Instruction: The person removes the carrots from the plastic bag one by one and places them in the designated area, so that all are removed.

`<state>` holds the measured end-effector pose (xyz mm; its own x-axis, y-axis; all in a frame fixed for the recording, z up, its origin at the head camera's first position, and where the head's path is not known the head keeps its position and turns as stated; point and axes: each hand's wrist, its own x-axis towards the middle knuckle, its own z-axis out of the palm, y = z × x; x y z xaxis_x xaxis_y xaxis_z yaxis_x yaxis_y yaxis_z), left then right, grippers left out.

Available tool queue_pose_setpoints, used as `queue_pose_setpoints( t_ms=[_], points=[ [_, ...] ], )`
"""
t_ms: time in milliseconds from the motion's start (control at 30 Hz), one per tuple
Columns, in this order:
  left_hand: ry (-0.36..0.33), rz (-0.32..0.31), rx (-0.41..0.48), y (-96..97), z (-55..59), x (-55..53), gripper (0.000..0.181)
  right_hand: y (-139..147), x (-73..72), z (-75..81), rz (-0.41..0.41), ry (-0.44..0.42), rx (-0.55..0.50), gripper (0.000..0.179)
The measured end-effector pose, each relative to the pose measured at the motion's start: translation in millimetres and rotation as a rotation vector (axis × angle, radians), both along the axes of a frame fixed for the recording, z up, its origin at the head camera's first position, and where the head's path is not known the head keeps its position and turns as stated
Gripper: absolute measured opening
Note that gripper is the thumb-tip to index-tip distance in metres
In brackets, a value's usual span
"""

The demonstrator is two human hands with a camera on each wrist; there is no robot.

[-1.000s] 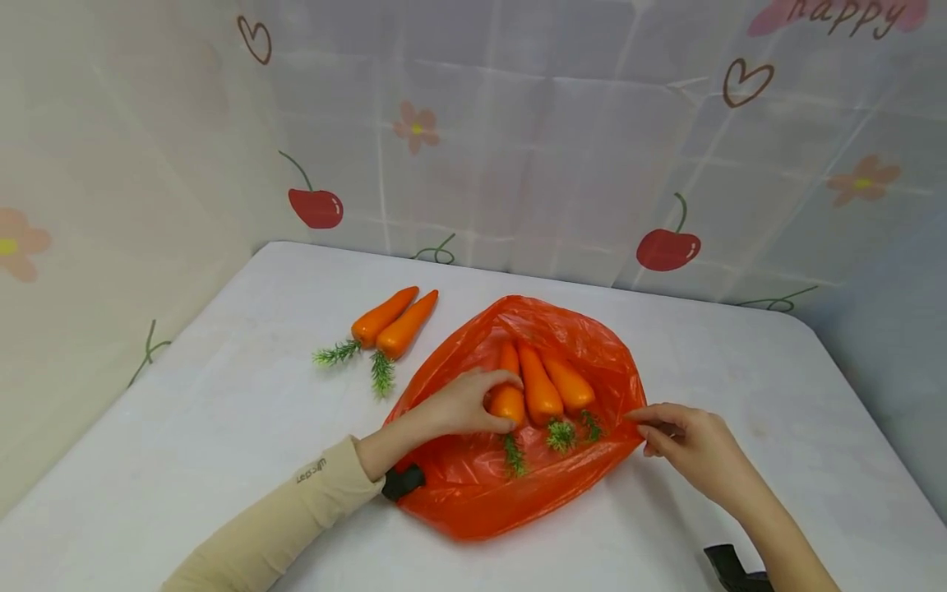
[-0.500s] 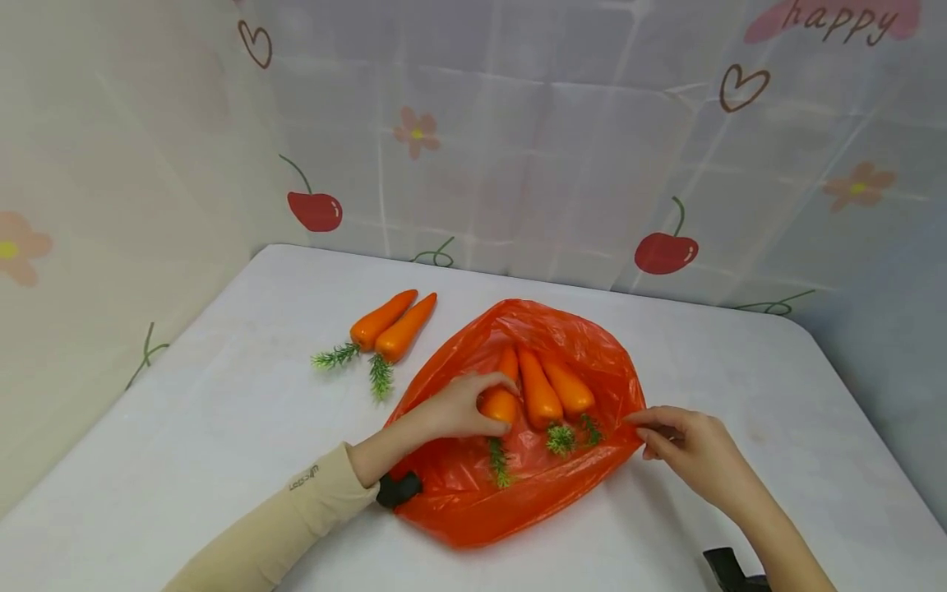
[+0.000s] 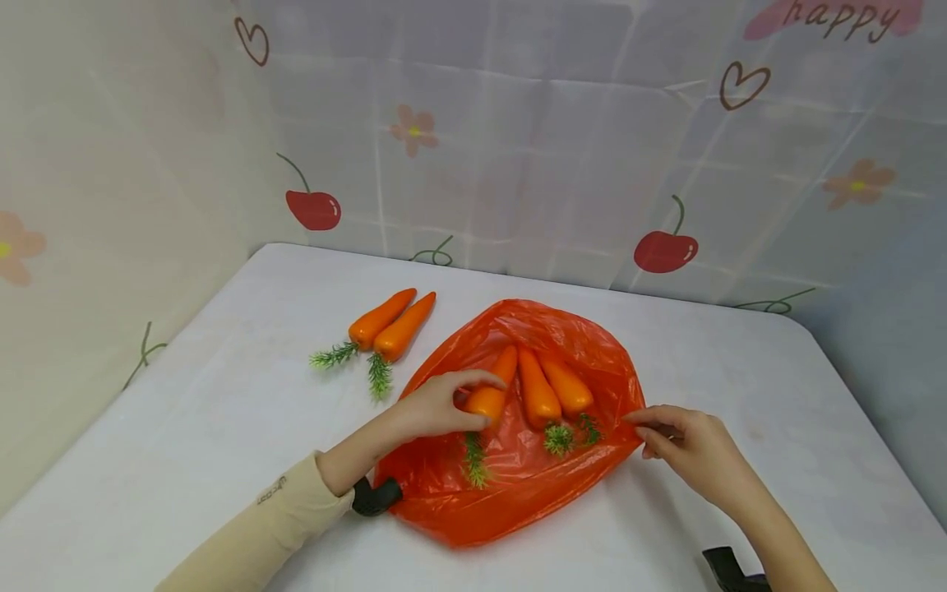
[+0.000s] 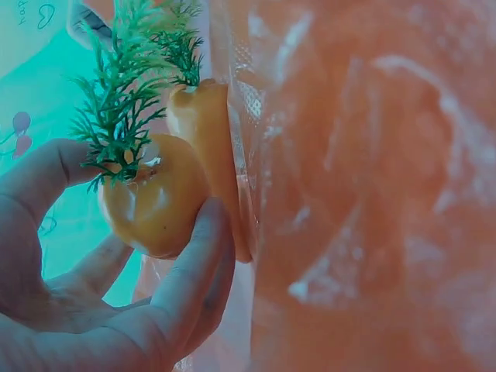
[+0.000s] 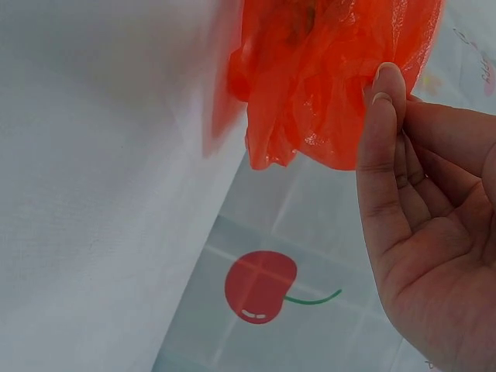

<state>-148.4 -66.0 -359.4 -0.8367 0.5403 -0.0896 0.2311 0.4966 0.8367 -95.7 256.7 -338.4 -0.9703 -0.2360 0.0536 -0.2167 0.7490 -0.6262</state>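
Note:
A thin red plastic bag point(image 3: 481, 518) lies spread with its mouth wide. Reaching over its left side, my left hand point(image 3: 438, 407) holds a leafy-topped orange carrot point(image 4: 167, 205) by its thick end, thumb and fingers on opposite sides. The green top hangs toward the bag's near edge; the tip points away. Two more carrots, one in the middle point(image 3: 538, 395) and one on the right point(image 3: 567, 388), lie together inside. At the bag's right rim my right hand point(image 3: 699, 448) pinches the plastic between thumb and fingertips, as the right wrist view also shows.
Two carrots, one on the left point(image 3: 379, 322) and one beside it point(image 3: 404, 330), lie on the white table point(image 3: 185, 427) left of the bag. A printed curtain point(image 3: 503, 164) hangs behind the table. Black wrist mounts point(image 3: 376, 497) are on both arms.
My left hand has moved left within the bag, taking its carrot away from the other two and tilting it. The right hand keeps its pinch on the rim, nearly still.

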Motion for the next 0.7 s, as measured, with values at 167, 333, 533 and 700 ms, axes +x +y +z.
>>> queue_pose_setpoints(
  t_ms=[167,333,533,700],
  points=[
    [-0.016,0.004,0.061,-7.0,3.5,2.1,0.042,0,0.6,-0.5,-0.007,-0.024,0.0,0.021],
    [-0.036,-0.016,0.143,-15.3,8.6,6.7,0.042,1,3.0,-1.2,-0.021,-0.063,-0.004,0.021],
    [-0.038,-0.056,0.209,-26.0,17.7,6.9,0.041,1,1.9,-0.6,-0.013,-0.053,-0.002,0.021],
    [-0.124,-0.081,0.317,-38.5,27.9,5.5,0.043,2,0.4,1.0,-0.011,-0.036,0.001,0.021]
  ],
)
